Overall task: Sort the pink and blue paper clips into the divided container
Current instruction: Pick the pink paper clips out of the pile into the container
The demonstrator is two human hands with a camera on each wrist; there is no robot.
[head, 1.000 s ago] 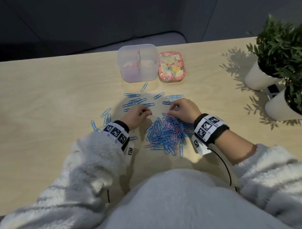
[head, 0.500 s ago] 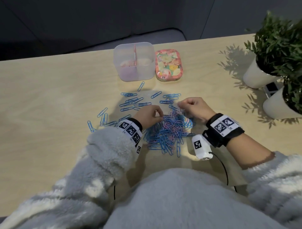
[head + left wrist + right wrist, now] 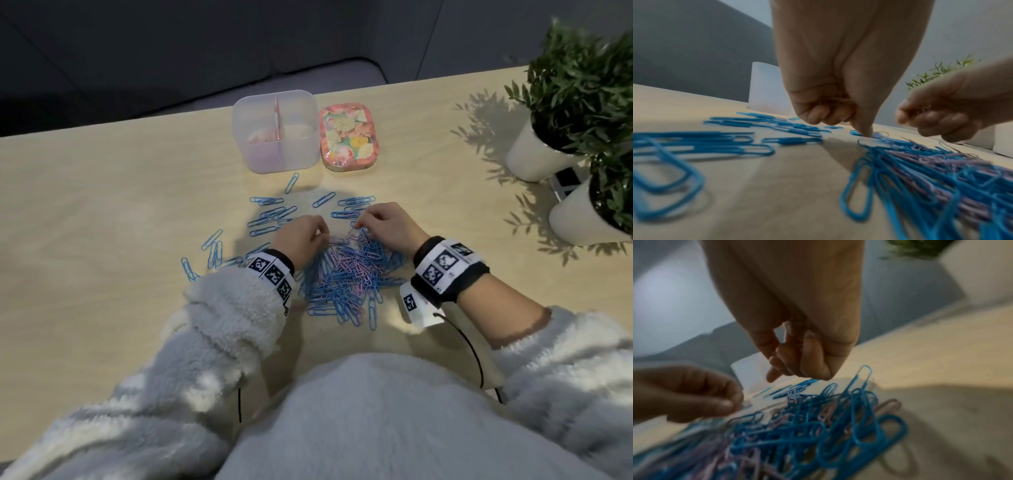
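Observation:
A heap of blue and pink paper clips (image 3: 346, 274) lies in the middle of the table. Loose blue clips (image 3: 270, 216) are spread to its left and behind it. The clear divided container (image 3: 277, 137) stands at the back; its left half looks pinkish. My left hand (image 3: 320, 231) is at the heap's far left edge. Its fingers curl round a few pink clips (image 3: 835, 102), and one fingertip (image 3: 866, 133) touches the table. My right hand (image 3: 359, 222) hovers at the heap's far right edge, also curled round pink clips (image 3: 925, 108).
A floral tin (image 3: 349, 137) stands against the container's right side. Two potted plants in white pots (image 3: 534, 150) (image 3: 582, 219) stand at the table's right edge. The table's left side shows bare wood (image 3: 102, 222).
My left hand has moved right, onto the heap's far edge. My right hand went a little to the right, then came back towards the left hand. Both kept their fingers curled.

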